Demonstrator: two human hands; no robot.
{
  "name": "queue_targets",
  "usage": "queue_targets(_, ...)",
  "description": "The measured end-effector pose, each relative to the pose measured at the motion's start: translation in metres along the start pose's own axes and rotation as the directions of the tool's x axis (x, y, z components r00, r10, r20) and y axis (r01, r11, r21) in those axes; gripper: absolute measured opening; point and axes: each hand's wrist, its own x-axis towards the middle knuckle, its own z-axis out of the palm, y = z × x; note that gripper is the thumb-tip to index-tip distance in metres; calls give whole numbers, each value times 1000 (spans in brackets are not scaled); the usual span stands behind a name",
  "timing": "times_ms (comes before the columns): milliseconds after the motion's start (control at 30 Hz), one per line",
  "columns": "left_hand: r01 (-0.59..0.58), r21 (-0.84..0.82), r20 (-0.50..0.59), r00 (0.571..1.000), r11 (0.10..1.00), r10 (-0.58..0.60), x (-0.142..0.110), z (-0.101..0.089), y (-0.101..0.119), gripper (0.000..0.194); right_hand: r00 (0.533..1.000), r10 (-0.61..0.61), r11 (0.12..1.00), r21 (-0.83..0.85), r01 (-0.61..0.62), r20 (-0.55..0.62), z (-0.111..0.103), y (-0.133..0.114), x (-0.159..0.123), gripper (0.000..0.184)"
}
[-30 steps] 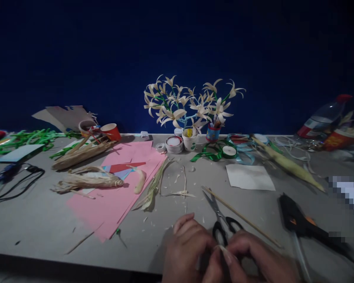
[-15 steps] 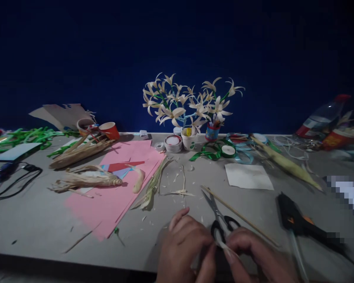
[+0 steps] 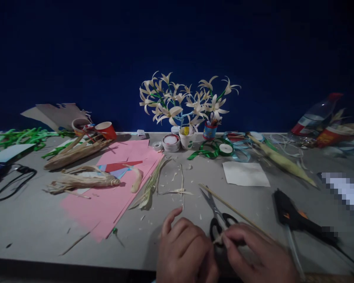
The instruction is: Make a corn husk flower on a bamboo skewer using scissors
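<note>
My left hand (image 3: 184, 251) is curled near the table's front edge, its little finger lifted. Its fingertips are turned away, so what they grip is hidden. My right hand (image 3: 255, 249) pinches a thin pale strip (image 3: 218, 239), which looks like corn husk, between thumb and forefinger. The strip reaches toward my left hand. Just beyond both hands lie scissors (image 3: 214, 208) with black handles, blades slightly apart. A thin wooden stick (image 3: 228, 205) lies beside them and runs under my right hand's far side. Thin husk strips (image 3: 182, 192) and small scraps lie ahead of my left hand.
A black glue gun (image 3: 301, 220) lies at right, near white paper (image 3: 246, 174). Pale husk flowers (image 3: 179, 102) stand in a white cup (image 3: 187, 140) at the back. Pink sheets (image 3: 91, 210), dried husks (image 3: 88, 180) and green ribbon (image 3: 205, 151) are spread around.
My right hand has shifted slightly left and up, with the pale strip in its pinch. My left hand has turned a little. The whole view has shifted slightly.
</note>
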Motion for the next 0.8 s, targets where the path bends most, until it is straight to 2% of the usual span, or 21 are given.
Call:
queue_targets(100,45,-32,-38,998,998,-46,-4,5,0,19,989,113,987,-102,-122,-91,-6,14,-3,16)
queue_targets(167,62,-61,-32,997,996,-64,-5,5,0,19,977,167,978,-102,-181,-135,-9,16,-2,14)
queue_targets(233,66,-79,8,998,995,-66,-3,3,0,20,987,132,991,-24,-135,-87,-11,10,1,11)
queue_targets(300,55,-77,59,997,996,-50,0,-1,0,21,999,32,998,46,-32,0,-10,-2,6,14)
queue_targets(400,26,-42,94,995,999,-22,2,-4,0,20,990,-75,997,35,71,116,-6,-14,14,15)
queue_targets(467,24,-26,86,996,999,-22,1,-4,0,20,980,-105,994,14,104,167,-5,-12,17,17)
queue_targets(533,52,-36,55,997,998,-50,-2,-3,0,20,984,-98,995,-16,101,148,-6,0,16,16)
queue_targets(667,106,-61,-23,994,993,-107,-6,0,-4,19,1000,-5,993,-120,4,-2,-18,24,12,10)
queue_targets(733,94,-53,4,996,994,-94,-5,-1,-5,21,999,30,996,-87,-28,18,-22,22,10,9)
queue_targets(800,61,-45,57,997,997,-59,-3,-4,-6,22,995,30,999,-21,-28,100,-20,9,11,12)
